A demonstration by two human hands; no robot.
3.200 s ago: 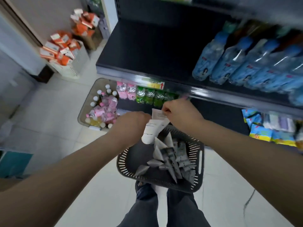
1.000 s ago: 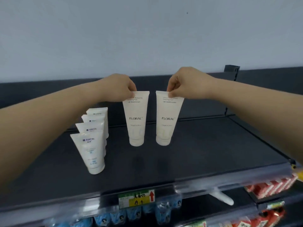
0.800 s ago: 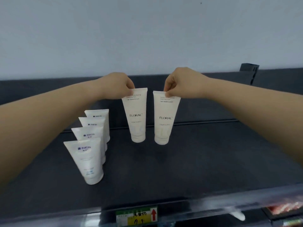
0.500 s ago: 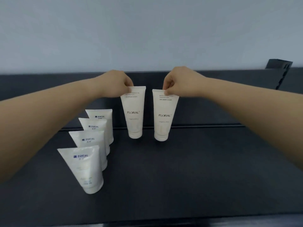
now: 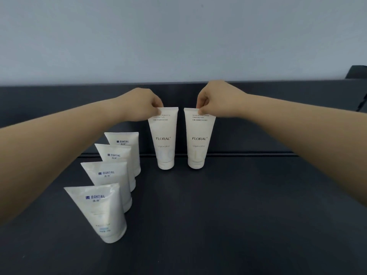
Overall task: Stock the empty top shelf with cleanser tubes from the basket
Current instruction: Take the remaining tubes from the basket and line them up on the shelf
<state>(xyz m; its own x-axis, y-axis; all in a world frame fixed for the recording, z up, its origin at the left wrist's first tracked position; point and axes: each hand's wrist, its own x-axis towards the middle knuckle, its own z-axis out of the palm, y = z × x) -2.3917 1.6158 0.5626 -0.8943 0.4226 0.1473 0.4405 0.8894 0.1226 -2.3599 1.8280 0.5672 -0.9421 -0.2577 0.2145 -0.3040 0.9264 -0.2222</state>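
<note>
Step in hand: setting two tubes cap-down at the back of the top shelf (image 5: pixel 248 205). The left hand (image 5: pixel 139 104) pinches the crimped top edge of the left FLORAL tube (image 5: pixel 164 139) between thumb and fingers (image 5: pixel 158 111). The right hand (image 5: pixel 216 100) pinches the right FLORAL tube (image 5: pixel 198 139) likewise. Both tubes are upright, side by side with a narrow gap, labels outward, caps at the seam by the back panel. Whether the caps bear on the shelf cannot be told. Four MANTING tubes (image 5: pixel 107 211) stand cap-down in a row to the left, running front to back. Judgement: the person does best to lower each tube until its cap sits flat, check plumb, then release one pinch at a time, lifting straight up so the crimp is not dragged. Tall tubes on small caps probably tip easily. The left forearm passes close above the MANTING row, so it should draw back high.
</note>
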